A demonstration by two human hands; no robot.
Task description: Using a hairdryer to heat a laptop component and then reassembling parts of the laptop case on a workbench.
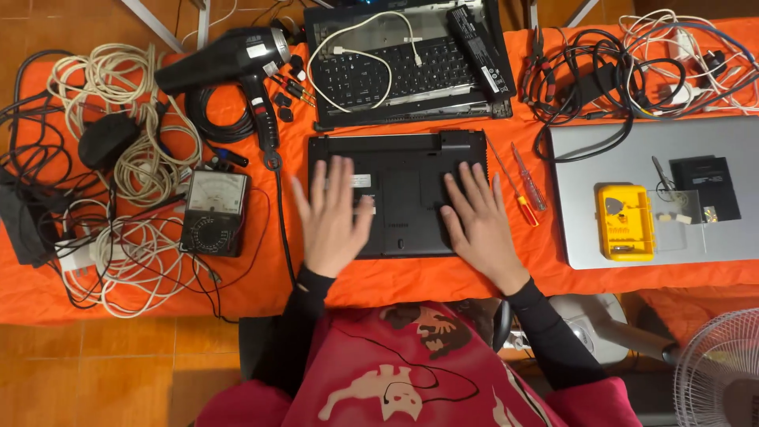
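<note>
**Two open hands flat on an upturned black laptop**

A black laptop [399,194] lies bottom side up in the middle of the orange cloth [411,281], just in front of the person. The left hand [332,213] rests on its left part with fingers spread and open; it looks a little blurred and holds nothing. The right hand [477,217] lies flat on the right part, fingers also stretched, gripping nothing.

Just right of the laptop lie two screwdrivers [526,190] with clear orange handles. Further right is a silver laptop [577,158], closed, with a yellow box [625,221] on its lid. Behind the black laptop there is an opened keyboard base [411,71] with a white cable [348,55] across it. To the left stand a black hair dryer [229,59] and an analog meter [213,212], and beyond them a heap of white cords [134,158].
</note>
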